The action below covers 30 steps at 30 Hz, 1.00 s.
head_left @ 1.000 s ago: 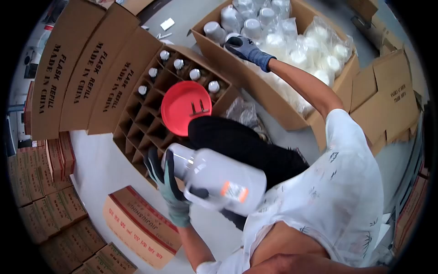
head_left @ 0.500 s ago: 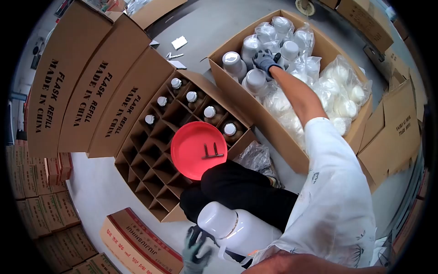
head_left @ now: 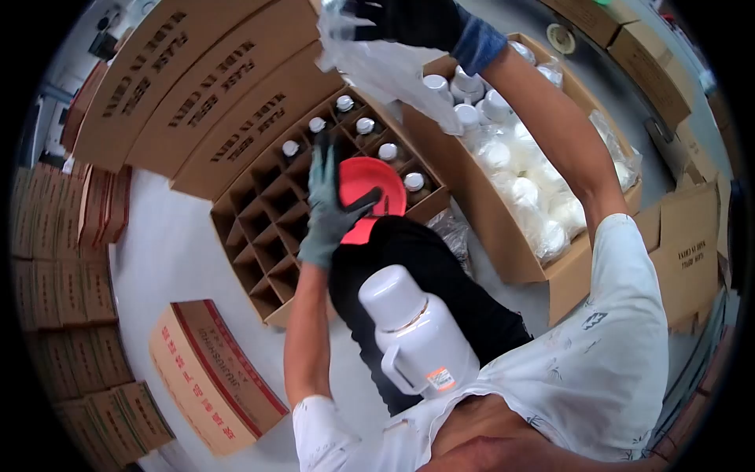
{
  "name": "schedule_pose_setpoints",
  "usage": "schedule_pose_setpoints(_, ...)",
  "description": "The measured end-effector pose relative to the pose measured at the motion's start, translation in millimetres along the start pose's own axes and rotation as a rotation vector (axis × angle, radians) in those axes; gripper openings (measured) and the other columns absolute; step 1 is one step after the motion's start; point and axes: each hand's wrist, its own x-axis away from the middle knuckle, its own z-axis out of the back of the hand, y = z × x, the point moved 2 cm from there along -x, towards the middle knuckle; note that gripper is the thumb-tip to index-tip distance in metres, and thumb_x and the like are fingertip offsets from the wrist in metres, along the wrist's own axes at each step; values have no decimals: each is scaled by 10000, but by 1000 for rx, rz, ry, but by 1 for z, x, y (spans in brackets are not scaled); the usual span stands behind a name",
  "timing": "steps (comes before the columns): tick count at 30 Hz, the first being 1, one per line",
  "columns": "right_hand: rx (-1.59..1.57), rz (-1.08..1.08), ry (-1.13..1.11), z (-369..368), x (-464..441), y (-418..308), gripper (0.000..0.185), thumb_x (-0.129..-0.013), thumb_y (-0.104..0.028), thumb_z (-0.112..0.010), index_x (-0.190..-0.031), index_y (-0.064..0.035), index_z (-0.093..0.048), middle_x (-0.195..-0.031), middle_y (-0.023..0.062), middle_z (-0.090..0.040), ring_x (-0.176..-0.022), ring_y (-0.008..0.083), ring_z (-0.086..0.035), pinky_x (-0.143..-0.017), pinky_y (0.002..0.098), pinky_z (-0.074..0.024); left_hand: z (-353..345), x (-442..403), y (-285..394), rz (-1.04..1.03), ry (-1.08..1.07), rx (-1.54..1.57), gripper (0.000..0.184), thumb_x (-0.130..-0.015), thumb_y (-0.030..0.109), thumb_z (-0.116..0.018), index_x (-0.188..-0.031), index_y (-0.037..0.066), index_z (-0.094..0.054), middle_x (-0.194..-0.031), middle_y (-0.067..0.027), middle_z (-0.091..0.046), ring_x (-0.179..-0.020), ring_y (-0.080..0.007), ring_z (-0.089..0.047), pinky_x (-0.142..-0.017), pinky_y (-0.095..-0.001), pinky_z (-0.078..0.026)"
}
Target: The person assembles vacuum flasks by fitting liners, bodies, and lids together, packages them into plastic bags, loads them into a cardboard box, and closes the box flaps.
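Note:
My right hand (head_left: 417, 22), in a dark glove with a blue cuff, is raised at the top of the view. A clear plastic bag (head_left: 377, 67) hangs from its fingers; the fingertips are partly hidden. My left hand (head_left: 329, 206), in a grey-green glove, hovers with fingers spread over the red plastic dish (head_left: 381, 179). That dish lies on a divided carton (head_left: 263, 256), whose compartments hold several silver-capped flask refills (head_left: 366, 126). A white vacuum flask (head_left: 429, 338), with a handle and an orange label, rests on my lap, touched by neither hand.
On the right, an open carton (head_left: 503, 244) holds several white flask parts (head_left: 525, 191) in plastic. Tall carton flaps (head_left: 224, 118) rise at the upper left. A printed box (head_left: 216, 374) lies on the floor, and stacked cartons (head_left: 59, 291) line the left side.
My right hand has moved from the white parts in the carton to the top, now with a plastic bag. My left hand has risen from beside the flask to over the red dish.

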Motion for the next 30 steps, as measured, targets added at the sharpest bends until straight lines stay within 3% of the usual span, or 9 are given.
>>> schedule_pose_setpoints(7, -135, 296, 269, -36, -126, 48, 414, -867, -421, -531, -1102, -81, -553, -893, 82, -624, -917, 287, -605, -912, 497, -470, -34, -4, 8, -38, 300, -191, 1195, -568, 435, -846, -1432, -35, -168, -1465, -247, -219, -1348, -404, -243, -1115, -478, -192)
schedule_pose_setpoints(9, -202, 374, -530, 19, -167, 72, 449, -853, -459, -547, -1123, -100, -527, -878, 63, -613, -908, 268, -604, -911, 486, -469, -55, -11, -36, 75, 549, 207, 771, -723, 275, -754, -1320, -23, -368, -1346, -189, -405, -1212, -308, -415, -1029, -425, -333)
schedule_pose_setpoints(11, -40, 124, 688, 12, -142, 93, 662, -807, -456, -660, -1328, -195, -346, -1294, 36, -383, -1188, 262, -424, -964, 531, -410, -36, -19, -46, 256, 639, 656, 498, -821, 177, -683, -1236, -9, -479, -1245, -127, -512, -1097, -227, -511, -949, -367, -424)
schedule_pose_setpoints(13, 502, 178, 446, 19, -101, 104, 527, -919, -387, -532, -1373, -139, -430, -1459, 74, -341, -1317, 226, -369, -1062, 420, -350, -16, -15, -49, 399, 632, 945, 370, -875, 146, -636, -1200, 12, -518, -1185, -79, -548, -1031, -180, -546, -907, -323, -460)
schedule_pose_setpoints(17, 1617, 399, -199, -31, -6, 173, 672, -817, -291, -660, -1412, -142, -386, -1460, 68, -353, -1303, 268, -383, -1070, 425, -318, -10, 14, -59, 520, 594, 1325, 326, -905, 142, -607, -1204, 33, -532, -1147, -61, -571, -1008, -175, -568, -901, -296, -465)
schedule_pose_setpoints(20, 1784, 46, 282, -3, 67, 195, 498, -780, -246, -666, -1236, -88, -545, -1156, 156, -599, -1064, 326, -573, -921, 367, -456, -15, 63, -76, 439, 442, 940, 311, -907, 98, -568, -1207, 27, -535, -1144, -93, -591, -1027, -202, -575, -913, -299, -461)
schedule_pose_setpoints(23, 1854, 36, 764, 34, 127, 195, 291, -779, -191, -620, -1020, -29, -641, -906, 144, -676, -809, 296, -655, -759, 368, -509, 14, 92, -33, 598, 605, 1684, 246, -869, 88, -544, -1084, -23, -584, -1069, -151, -636, -1013, -259, -609, -896, -341, -464)
schedule_pose_setpoints(28, 1115, -155, 984, 22, 179, 240, 232, -756, -147, -593, -931, -19, -674, -807, 105, -658, -770, 167, -620, -719, 293, -488, 23, 160, 14, 334, 402, -227, 422, -901, 321, -546, -1132, -30, -584, -1102, -148, -634, -1021, -238, -601, -906, -373, -455)
schedule_pose_setpoints(30, 1018, -46, 989, -4, 198, 247, 226, -760, -126, -604, -942, -2, -655, -858, 96, -649, -814, 159, -607, -739, 288, -479, 25, 188, 31, 495, 381, 216, 484, -895, 381, -550, -1143, -34, -582, -1100, -151, -634, -1020, -246, -601, -903, -374, -453)
